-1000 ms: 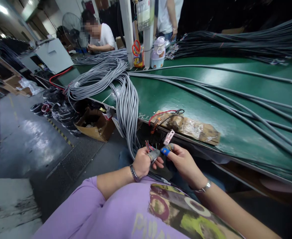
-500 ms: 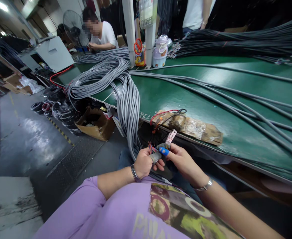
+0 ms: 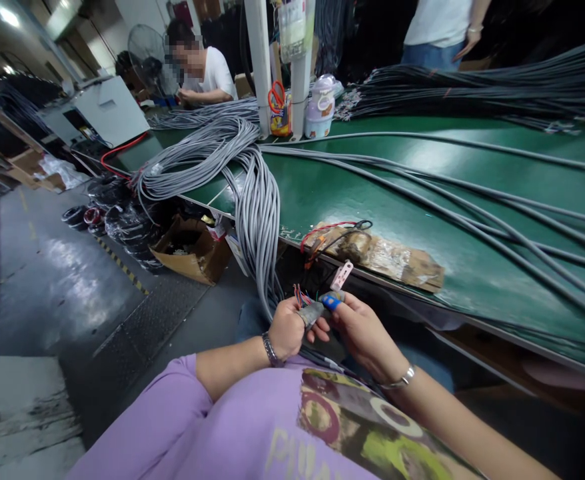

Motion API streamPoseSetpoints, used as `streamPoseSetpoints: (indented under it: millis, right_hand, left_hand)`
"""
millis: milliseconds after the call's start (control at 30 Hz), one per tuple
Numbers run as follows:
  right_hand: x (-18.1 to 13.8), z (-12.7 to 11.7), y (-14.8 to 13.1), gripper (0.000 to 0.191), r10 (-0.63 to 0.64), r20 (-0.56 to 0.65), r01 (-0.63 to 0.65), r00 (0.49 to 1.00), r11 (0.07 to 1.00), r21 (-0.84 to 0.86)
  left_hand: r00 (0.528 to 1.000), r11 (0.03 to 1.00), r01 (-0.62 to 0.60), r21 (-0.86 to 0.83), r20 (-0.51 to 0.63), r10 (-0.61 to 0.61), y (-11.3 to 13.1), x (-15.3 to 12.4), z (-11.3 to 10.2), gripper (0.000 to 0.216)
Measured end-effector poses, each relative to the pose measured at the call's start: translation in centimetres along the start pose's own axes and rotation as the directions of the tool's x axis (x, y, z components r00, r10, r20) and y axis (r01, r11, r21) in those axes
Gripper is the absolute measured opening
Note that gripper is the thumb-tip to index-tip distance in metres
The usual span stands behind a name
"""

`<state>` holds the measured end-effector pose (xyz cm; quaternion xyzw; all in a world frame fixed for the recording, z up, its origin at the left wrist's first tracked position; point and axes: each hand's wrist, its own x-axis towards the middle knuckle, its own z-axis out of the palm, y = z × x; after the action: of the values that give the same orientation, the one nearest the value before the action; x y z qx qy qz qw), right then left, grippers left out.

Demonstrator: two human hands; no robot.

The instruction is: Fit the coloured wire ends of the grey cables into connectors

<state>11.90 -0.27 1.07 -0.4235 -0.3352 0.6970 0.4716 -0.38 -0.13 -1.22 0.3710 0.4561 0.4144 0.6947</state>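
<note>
My left hand (image 3: 287,327) is closed around the end of a cable, with several thin coloured wires (image 3: 302,297) fanning out above its thumb. Grey covers wrap some of my fingertips. Close beside it, my right hand (image 3: 365,327) is pinched shut near the wires, blue tape (image 3: 330,302) around one digit. What lies between its fingertips is too small to make out. Just above that hand a pink strip with holes (image 3: 342,275) sticks up by the bench edge; whether the hand touches it, I cannot tell.
Grey cable coils (image 3: 202,157) hang over the edge of the green bench (image 3: 312,193). A taped cardboard strip (image 3: 397,260) with red and black leads lies at the front edge. Black cables (image 3: 472,87) are piled behind. An open carton (image 3: 192,257) stands on the floor.
My right hand has shifted slightly left and down, closer to my left hand. The standing person at the back has moved to the right.
</note>
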Motion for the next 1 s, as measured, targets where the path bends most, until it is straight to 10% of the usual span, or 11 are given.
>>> streamPoseSetpoints:
  millis: [167,633,833,1000]
  right_hand:
    - [0.0,0.0,-0.1,0.040,0.079,0.113,-0.087,0.990,0.994,0.063]
    - [1.4,-3.8,0.8,0.037,-0.032,-0.132,0.046,0.991,0.993,0.104]
    - [3.1,-4.3,-1.5,0.046,0.094,0.074,-0.101,0.993,0.991,0.092]
    - [3.5,-3.5,-1.7,0.043,-0.134,-0.029,0.132,0.991,0.990,-0.043]
  left_hand:
    - [0.997,0.999,0.039,0.010,0.067,-0.039,0.3,-0.1,-0.2,0.042]
    - [0.997,0.996,0.066,-0.064,-0.028,-0.068,1.7,-0.3,-0.3,0.044]
    - [0.990,0.987,0.130,-0.098,0.068,-0.124,3.3,-0.2,0.5,0.043]
    - [0.977,0.979,0.164,-0.123,0.154,-0.145,3.9,0.2,1.2,0.039]
